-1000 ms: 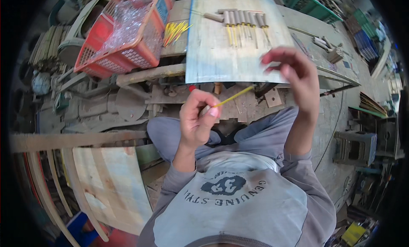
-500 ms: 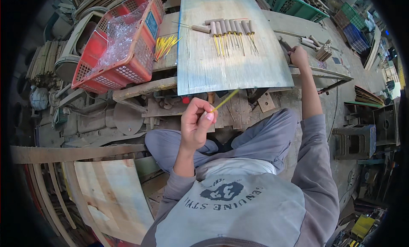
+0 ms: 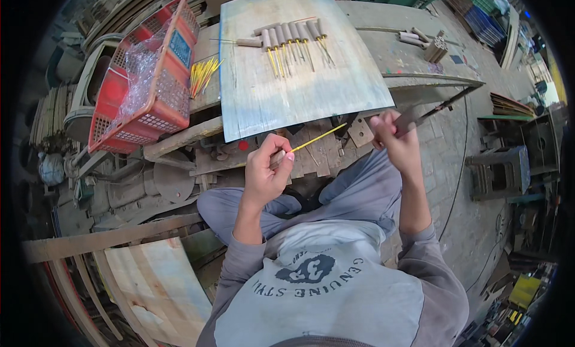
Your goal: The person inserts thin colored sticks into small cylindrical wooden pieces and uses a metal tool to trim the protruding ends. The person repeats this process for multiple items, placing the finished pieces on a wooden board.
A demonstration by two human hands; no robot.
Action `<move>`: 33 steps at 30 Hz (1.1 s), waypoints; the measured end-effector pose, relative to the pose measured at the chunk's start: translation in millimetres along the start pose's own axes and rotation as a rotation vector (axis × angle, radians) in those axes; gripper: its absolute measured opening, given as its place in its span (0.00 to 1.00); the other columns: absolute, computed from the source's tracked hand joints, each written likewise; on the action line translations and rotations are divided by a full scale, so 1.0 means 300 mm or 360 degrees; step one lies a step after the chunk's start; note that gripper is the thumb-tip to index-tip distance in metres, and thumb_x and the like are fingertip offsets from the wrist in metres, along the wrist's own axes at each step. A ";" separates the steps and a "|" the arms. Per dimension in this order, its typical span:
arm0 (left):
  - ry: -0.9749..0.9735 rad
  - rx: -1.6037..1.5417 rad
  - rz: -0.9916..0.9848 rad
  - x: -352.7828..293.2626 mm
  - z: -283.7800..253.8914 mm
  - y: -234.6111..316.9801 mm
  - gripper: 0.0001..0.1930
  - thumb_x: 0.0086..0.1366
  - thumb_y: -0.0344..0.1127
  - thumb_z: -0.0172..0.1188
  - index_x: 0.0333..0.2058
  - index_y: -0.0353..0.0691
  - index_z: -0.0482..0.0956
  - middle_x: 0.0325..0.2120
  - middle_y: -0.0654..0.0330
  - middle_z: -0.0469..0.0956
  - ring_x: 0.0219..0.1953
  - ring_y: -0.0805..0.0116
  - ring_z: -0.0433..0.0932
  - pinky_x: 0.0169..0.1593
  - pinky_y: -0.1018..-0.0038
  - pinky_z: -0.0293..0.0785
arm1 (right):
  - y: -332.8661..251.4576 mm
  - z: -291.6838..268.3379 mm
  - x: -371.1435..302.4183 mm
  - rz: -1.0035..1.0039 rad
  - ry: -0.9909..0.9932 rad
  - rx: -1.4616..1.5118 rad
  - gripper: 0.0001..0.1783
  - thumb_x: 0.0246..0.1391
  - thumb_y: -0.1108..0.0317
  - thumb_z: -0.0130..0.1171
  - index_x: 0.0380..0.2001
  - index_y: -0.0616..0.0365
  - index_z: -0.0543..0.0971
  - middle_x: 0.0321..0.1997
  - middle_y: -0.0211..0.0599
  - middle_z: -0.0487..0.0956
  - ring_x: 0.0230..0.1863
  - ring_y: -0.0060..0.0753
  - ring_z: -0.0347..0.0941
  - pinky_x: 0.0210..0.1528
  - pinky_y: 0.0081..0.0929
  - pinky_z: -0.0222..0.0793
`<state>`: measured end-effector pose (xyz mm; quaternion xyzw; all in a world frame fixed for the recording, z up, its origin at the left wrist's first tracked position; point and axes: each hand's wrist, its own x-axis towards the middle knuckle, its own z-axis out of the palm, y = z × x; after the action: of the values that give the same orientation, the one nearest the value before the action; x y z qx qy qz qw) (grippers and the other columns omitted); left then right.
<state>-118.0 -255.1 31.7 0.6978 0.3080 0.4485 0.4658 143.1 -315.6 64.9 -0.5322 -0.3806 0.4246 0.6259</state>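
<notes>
My left hand (image 3: 268,170) is closed around a short wooden handle, mostly hidden in the fingers. From it a thin yellow rod (image 3: 317,137) sticks out toward the right. My right hand (image 3: 396,144) is raised off the rod's far end, its fingers wrapped round a dark grey-brown piece (image 3: 409,120) that is smeared by motion, its kind unclear. On the pale board (image 3: 251,110) beyond lie several wooden-handled thin rods (image 3: 291,38) in a row, some yellow near the handle. Another handled rod (image 3: 247,43) lies crosswise to their left.
A red plastic crate (image 3: 173,101) with clear wrap stands at left, a bundle of yellow rods (image 3: 203,76) beside it. Wooden handles (image 3: 413,38) lie on the bench's right. A grey stool (image 3: 498,172) stands at right; a wooden rail (image 3: 114,232) runs at lower left.
My right hand has come off the bench and moved left and nearer, carrying the dark piece. My left hand still holds the handle, and its yellow rod now points more to the right.
</notes>
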 end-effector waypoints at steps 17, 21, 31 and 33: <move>-0.0178 0.0040 0.0003 0.008 0.062 0.044 0.04 0.59 0.26 0.56 0.31 0.37 0.69 0.15 0.67 0.65 0.16 0.83 0.61 0.21 0.82 0.56 | 0.074 0.030 0.042 -0.0816 0.0468 -0.0449 0.25 0.53 0.70 0.64 0.13 0.52 0.59 0.13 0.17 0.59 0.17 0.11 0.51 0.18 0.15 0.44; -0.0146 0.0010 0.0009 0.009 0.058 0.028 0.04 0.60 0.26 0.55 0.31 0.36 0.69 0.15 0.67 0.65 0.17 0.83 0.60 0.21 0.82 0.55 | 0.014 0.053 0.033 -0.0358 0.0695 -0.0081 0.25 0.50 0.73 0.66 0.12 0.53 0.59 0.13 0.17 0.57 0.17 0.11 0.50 0.18 0.16 0.44; -0.0138 -0.0037 0.0043 0.016 0.052 0.040 0.04 0.61 0.26 0.54 0.31 0.36 0.68 0.15 0.68 0.65 0.17 0.85 0.59 0.21 0.82 0.53 | 0.013 0.058 0.055 -0.0993 0.0250 -0.0864 0.20 0.48 0.78 0.63 0.12 0.57 0.63 0.12 0.22 0.60 0.17 0.11 0.54 0.21 0.19 0.56; -0.0116 -0.0001 0.0087 0.018 0.069 0.051 0.04 0.61 0.26 0.54 0.31 0.36 0.68 0.15 0.68 0.65 0.17 0.85 0.59 0.21 0.82 0.53 | 0.009 0.031 0.069 -0.0975 0.0217 -0.1144 0.19 0.50 0.80 0.59 0.12 0.58 0.64 0.11 0.22 0.60 0.16 0.12 0.54 0.21 0.20 0.60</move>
<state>-96.6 -264.1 44.3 0.7216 0.2717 0.4355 0.4646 141.5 -292.9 64.2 -0.6049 -0.6008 0.0260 0.5220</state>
